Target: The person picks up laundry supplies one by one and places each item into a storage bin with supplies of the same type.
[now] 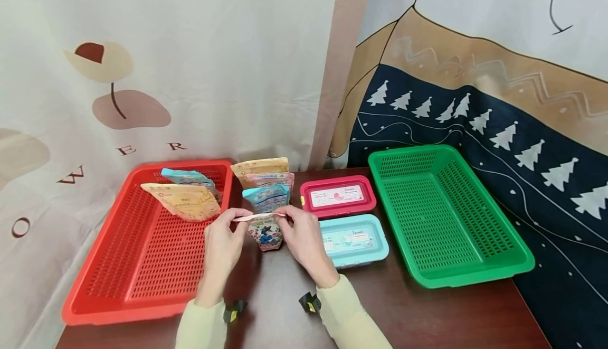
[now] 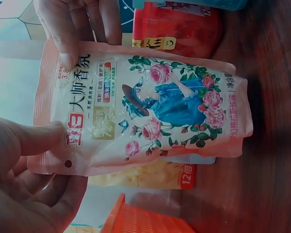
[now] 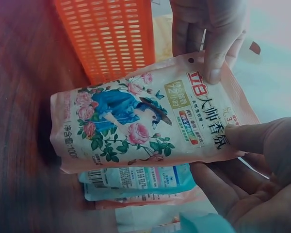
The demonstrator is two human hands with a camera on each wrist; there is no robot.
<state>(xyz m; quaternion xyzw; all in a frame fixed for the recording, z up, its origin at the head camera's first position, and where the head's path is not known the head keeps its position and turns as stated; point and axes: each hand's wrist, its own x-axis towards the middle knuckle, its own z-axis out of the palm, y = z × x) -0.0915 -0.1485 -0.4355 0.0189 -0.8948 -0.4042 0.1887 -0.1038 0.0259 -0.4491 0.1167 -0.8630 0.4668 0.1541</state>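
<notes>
A pink laundry detergent pouch (image 2: 150,104) with a printed figure in blue and roses is held upright between both hands. My left hand (image 1: 224,244) pinches one top corner, thumb on the printed front. The opposite top corner is pinched by my right hand (image 1: 304,241). In the head view the pouch's base is close to the table; I cannot tell whether it touches. Just behind it stand a blue pouch (image 1: 267,197), a pink pouch (image 1: 268,179) and a yellow pouch (image 1: 258,166), one behind another.
To the left is a red basket (image 1: 157,307) with a yellow pouch (image 1: 187,201) and a blue pouch (image 1: 187,177) in it. A crimson lidded box (image 1: 368,196) and a light blue one (image 1: 377,238) lie right of the hands. A green basket (image 1: 475,272) stands farther right.
</notes>
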